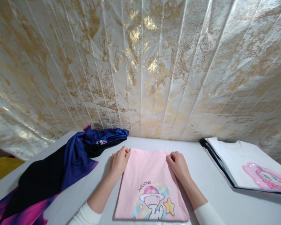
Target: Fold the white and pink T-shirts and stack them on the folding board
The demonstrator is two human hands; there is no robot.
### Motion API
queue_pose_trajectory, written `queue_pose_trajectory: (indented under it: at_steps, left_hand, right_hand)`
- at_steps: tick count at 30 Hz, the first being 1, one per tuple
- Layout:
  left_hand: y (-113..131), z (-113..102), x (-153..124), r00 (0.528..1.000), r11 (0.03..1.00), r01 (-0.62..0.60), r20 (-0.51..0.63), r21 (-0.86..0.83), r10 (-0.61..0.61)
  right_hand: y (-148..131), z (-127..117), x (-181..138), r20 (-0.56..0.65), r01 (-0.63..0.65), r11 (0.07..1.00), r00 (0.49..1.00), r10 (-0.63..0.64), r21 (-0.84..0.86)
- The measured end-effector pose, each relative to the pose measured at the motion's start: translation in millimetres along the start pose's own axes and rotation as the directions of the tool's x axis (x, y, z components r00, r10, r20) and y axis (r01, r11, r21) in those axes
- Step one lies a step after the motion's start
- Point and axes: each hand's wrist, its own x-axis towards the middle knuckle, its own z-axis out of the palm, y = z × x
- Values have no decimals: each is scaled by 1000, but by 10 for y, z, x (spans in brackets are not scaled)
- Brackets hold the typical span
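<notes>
A folded pink T-shirt (147, 175) with a cartoon print and the word SNOOPY lies on the grey table (201, 175) in front of me. My left hand (119, 161) rests on its far left corner with fingers curled, pinching the fabric edge. At the far right corner my right hand (179, 165) does the same, fingers bent over the cloth. Both wrists show white sleeves.
A heap of blue, black and purple-pink clothes (61, 165) lies to the left. On the right sits a stack of folded shirts (245, 164), a white one with a pink print on top. A gold-patterned white curtain (140, 68) hangs right behind the table.
</notes>
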Motion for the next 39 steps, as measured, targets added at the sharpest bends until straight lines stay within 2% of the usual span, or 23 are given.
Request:
queue_pose_trajectory:
  at_steps: [4, 7, 10, 13, 16, 18, 21, 24, 28, 31, 36, 39]
  left_hand:
    - [-8, 35, 29, 999, 1000, 19, -28, -7, -19]
    - [5, 97, 81, 999, 1000, -10, -31, 1, 10]
    - [-9, 118, 153, 999, 1000, -19, -40, 12, 20]
    - [-27, 75, 147, 996, 999, -23, -86, 33, 26]
    - [47, 75, -66, 990, 995, -86, -106, 52, 91]
    - [154, 157, -314, 980, 983, -179, -78, 51, 183]
    - [300, 341, -678, 931, 930, -366, -11, 27, 366]
    - [330, 418, -862, 909, 909, -416, 26, -10, 416]
    - [236, 333, -943, 897, 903, -428, 103, -47, 431]
    - [169, 298, -1043, 885, 892, -450, 109, -53, 453]
    - [150, 299, -1134, 872, 875, -483, 78, -31, 484]
    - [136, 301, -1114, 850, 853, -521, 74, -31, 522]
  right_hand:
    - [-138, -51, -48, -51, 57, 998, 997, -58, -19]
    - [-369, 2, -168, -51, 165, 986, 985, -167, -36]
    - [-580, 135, -340, 50, 279, 952, 960, -275, -125]
    - [-661, 244, -466, 194, 284, 933, 950, -243, -221]
    - [-643, 288, -499, 211, 269, 924, 953, -216, -273]
    - [-623, 301, -495, 188, 274, 919, 956, -227, -284]
    - [-616, 312, -499, 158, 258, 918, 963, -219, -302]
    - [-629, 283, -497, 183, 247, 919, 963, -198, -307]
    - [-707, 172, -336, 263, 198, 966, 953, -150, -168]
    - [-883, 165, -52, 260, 233, 972, 939, -224, -6]
    - [-1254, 466, 446, 280, 256, 950, 913, -298, 177]
    - [-1325, 620, 577, 298, 235, 924, 897, -326, 302]
